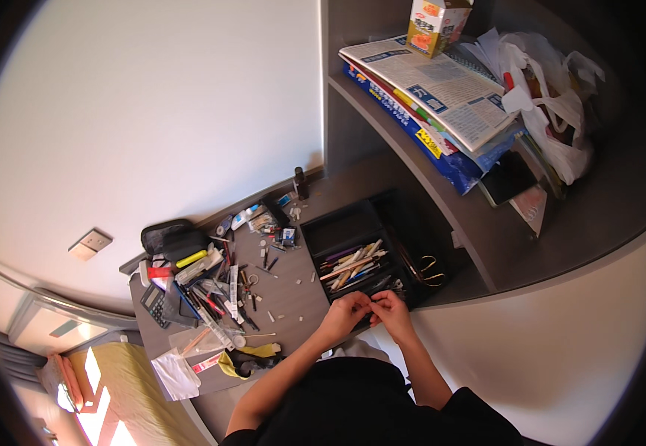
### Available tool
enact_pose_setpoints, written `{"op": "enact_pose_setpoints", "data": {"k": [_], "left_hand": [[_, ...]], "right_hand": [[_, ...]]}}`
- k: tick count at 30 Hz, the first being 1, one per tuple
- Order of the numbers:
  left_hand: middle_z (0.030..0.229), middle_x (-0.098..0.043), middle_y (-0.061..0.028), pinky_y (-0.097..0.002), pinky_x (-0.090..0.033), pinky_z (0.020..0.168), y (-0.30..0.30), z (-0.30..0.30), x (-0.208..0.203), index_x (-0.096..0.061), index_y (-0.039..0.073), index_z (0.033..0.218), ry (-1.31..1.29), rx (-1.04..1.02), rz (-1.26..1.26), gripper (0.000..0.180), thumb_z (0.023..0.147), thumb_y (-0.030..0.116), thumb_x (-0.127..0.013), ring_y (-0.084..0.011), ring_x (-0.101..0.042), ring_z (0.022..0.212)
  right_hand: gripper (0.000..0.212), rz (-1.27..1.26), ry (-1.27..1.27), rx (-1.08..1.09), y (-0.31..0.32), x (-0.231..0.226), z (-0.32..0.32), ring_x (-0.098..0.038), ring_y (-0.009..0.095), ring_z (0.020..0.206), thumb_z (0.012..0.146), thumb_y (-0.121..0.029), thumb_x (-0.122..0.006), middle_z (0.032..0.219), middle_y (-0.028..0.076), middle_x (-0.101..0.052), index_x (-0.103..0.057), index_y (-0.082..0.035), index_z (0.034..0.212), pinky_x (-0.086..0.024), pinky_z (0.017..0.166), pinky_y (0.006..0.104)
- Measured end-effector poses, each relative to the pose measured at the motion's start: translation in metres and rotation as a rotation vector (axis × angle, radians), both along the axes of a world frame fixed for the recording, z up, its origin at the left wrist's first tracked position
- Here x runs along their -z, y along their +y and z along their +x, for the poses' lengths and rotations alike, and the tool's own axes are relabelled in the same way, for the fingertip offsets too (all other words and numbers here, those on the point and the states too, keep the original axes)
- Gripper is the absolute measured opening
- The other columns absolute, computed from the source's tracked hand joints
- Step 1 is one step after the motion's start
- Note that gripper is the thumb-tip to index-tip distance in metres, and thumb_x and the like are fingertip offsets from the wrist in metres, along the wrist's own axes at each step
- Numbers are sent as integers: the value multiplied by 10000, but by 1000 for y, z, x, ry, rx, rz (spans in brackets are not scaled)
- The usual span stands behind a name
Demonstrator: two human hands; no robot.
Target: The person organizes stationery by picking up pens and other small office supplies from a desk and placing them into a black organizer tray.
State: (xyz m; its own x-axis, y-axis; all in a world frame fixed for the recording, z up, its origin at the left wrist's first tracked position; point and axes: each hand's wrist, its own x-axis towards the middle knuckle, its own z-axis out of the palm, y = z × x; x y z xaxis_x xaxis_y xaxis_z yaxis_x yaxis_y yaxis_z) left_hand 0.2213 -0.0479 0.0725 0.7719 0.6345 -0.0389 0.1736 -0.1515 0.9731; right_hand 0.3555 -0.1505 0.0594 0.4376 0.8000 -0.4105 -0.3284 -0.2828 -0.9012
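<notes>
My left hand [344, 314] and my right hand [391, 312] meet fingertip to fingertip over the near edge of a black compartment tray [344, 229]. Both are closed in a pinch; whatever lies between the fingers is too small or hidden to name. Just beyond them, one tray compartment holds a bundle of pens and pencils [354, 264]. Scissors with gold-coloured handles [433, 278] rest at the tray's right side. The tray's far compartment shows its bare black bottom.
Left on the desk [293, 286] lie heaped pens [223, 293], a calculator [155, 306], a black pouch [174, 238] and small scattered bits. A dark bottle [300, 183] stands at the back. The right shelf [412, 149] carries newspapers [442, 89], a carton [434, 30] and a plastic bag [553, 111].
</notes>
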Motion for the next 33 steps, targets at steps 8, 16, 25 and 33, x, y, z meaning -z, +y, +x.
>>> {"op": "enact_pose_setpoints", "data": {"k": [8, 16, 25, 33], "left_hand": [[865, -653, -109, -314, -522, 653, 15, -85, 13, -651, 31, 946, 59, -345, 105, 105, 844, 25, -625, -204, -649, 731], [826, -621, -146, -395, -519, 678, 32, -172, 78, -657, 41, 898, 358, -570, 329, 90, 824, 41, -607, -330, -635, 752], [947, -608, -171, -474, -509, 733, 29, -157, 87, -595, 64, 963, 569, -501, 395, 144, 821, 59, -571, -389, -619, 857], [910, -600, -173, -495, -509, 686, 38, -152, 92, -577, 66, 928, 653, -386, 489, 123, 808, 92, -582, -399, -623, 808]], "right_hand": [[108, 97, -1165, -10, 16, -3, -1, -587, 189, 654, 858, -36, -633, 987, 102, -568, -631, -39, 965, -474, 578, 296], [236, 307, -821, -673, 61, -5, -95, -645, 302, 828, 859, -147, -667, 951, 139, -619, -616, -36, 1060, -522, 721, 374], [182, 169, -1266, -802, 91, 74, -128, -614, 390, 852, 819, -80, -618, 994, 185, -531, -530, -7, 960, -526, 750, 458], [142, 111, -1129, -785, 90, 75, -128, -624, 394, 842, 821, -67, -598, 955, 188, -559, -545, -6, 937, -534, 704, 448]]}}
